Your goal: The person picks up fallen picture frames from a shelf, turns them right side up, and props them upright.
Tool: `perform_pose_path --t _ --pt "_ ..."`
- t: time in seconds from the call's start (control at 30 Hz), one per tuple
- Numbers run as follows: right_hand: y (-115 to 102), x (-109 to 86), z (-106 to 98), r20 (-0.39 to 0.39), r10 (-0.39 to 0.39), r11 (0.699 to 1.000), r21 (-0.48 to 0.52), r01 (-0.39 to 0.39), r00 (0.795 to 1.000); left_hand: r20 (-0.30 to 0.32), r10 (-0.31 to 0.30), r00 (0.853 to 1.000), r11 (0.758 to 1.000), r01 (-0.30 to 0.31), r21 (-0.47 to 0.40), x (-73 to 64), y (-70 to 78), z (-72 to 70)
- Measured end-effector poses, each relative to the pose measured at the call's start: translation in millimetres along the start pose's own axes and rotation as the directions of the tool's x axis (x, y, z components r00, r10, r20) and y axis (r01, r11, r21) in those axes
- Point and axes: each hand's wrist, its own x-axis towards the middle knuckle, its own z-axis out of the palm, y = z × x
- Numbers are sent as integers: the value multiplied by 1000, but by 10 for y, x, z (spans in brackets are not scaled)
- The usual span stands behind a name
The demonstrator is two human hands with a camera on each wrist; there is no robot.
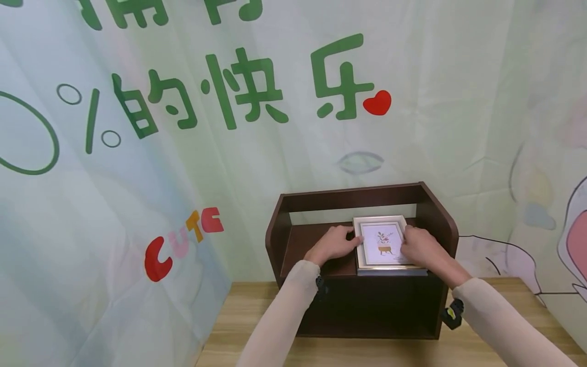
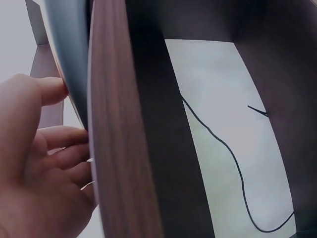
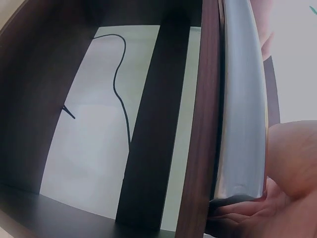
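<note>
A pale silver-gold picture frame with a potted-plant print lies face up on the right part of a dark brown shelf's upper board. A thick grey-blue edge shows below its rim; whether it belongs to a book or the frame itself I cannot tell. My left hand holds the frame's left side, thumb against the edge and fingers curled near the board. My right hand grips the opposite side, its fingers partly hidden at the near-right corner.
The dark brown shelf stands on a light wooden table, with raised side panels and a back rail. Below the upper board is an open compartment. Behind hangs a printed cloth with green characters.
</note>
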Motion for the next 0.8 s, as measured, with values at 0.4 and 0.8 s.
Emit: perform_pose_path --t 0.4,0.8 --pt "-16 -35 -26 -45 38 998 56 -35 998 -106 12 994 993 -25 -113 -40 40 40" --pt "-46 -119 -105 -269 3 991 128 32 963 -182 -28 983 929 -42 -367 -177 51 -38"
